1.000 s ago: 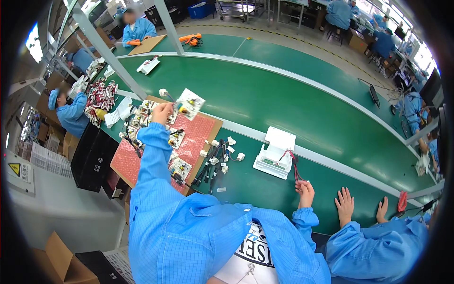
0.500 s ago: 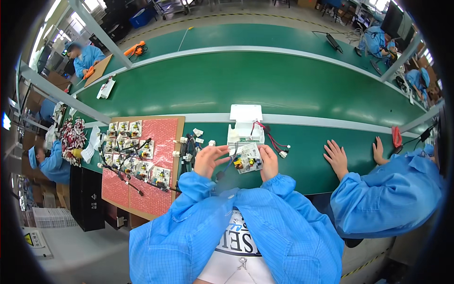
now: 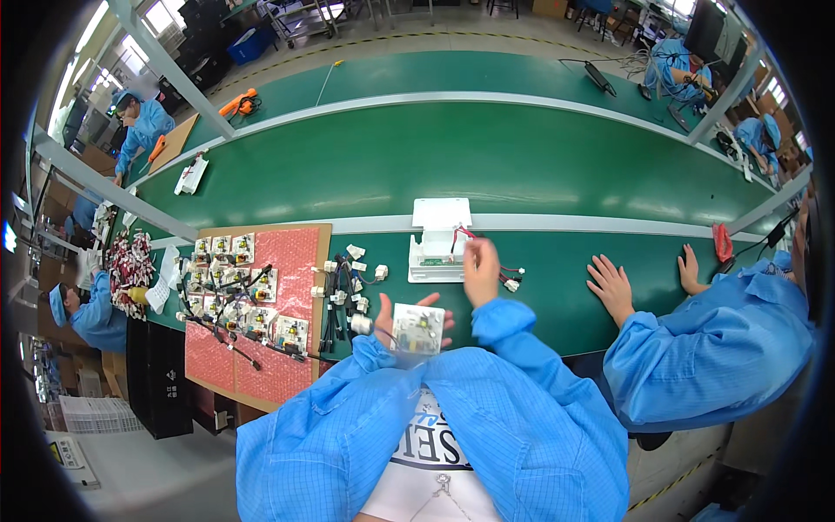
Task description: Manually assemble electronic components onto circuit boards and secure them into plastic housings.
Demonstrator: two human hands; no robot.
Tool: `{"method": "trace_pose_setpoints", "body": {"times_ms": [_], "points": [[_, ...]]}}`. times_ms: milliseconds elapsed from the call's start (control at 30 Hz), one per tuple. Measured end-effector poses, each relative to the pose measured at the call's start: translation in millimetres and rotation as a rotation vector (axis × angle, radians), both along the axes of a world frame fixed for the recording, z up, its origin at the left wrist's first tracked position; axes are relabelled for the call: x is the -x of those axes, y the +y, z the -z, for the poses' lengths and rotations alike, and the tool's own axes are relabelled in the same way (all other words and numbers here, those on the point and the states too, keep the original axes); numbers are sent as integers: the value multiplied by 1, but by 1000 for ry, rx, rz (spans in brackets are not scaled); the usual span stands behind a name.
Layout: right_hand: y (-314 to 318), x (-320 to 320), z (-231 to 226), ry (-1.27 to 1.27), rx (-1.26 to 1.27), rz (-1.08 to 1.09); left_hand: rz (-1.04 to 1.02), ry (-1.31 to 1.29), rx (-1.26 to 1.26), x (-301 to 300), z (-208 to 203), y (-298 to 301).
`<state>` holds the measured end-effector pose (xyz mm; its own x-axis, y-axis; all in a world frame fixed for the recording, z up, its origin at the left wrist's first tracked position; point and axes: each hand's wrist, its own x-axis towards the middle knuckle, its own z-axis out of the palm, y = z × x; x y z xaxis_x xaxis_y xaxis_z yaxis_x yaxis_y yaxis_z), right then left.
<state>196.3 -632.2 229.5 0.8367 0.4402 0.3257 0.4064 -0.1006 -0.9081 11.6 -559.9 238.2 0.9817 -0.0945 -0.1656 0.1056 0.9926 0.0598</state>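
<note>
My left hand [image 3: 383, 320] holds a circuit board [image 3: 418, 329] low in front of my chest. The board's pale face shows, and the fingers reach out past its far and right edges. A white plastic housing [image 3: 437, 271] stands ahead on the bench, its lid [image 3: 441, 212] folded back and a green strip inside. My right hand [image 3: 481, 273] is at the housing's right side, fingers closed at the red wires [image 3: 464, 231] that come out of it. The fingertips partly cover these wires. White connectors [image 3: 511, 284] lie to the right of that hand.
At the left, several circuit boards [image 3: 290, 333] with black cables rest on pink bubble wrap [image 3: 209, 358] over cardboard. Loose black cables with white plugs [image 3: 339, 300] lie beside it. A co-worker's hands [image 3: 614, 289] rest on the bench at right. A metal rail [image 3: 557, 224] crosses behind the housing.
My right hand has left the circuit board and moved forward to the red wires. My left hand has drawn the board back toward my chest and turned it.
</note>
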Motion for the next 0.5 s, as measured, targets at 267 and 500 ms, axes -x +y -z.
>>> {"method": "trace_pose_setpoints", "body": {"times_ms": [267,500], "points": [[26,-67,13,-148,547,-147,-323,-9,-196,-57,-18,84],[-13,-24,6,316,460,-571,-110,142,-347,-62,21,89]]}}
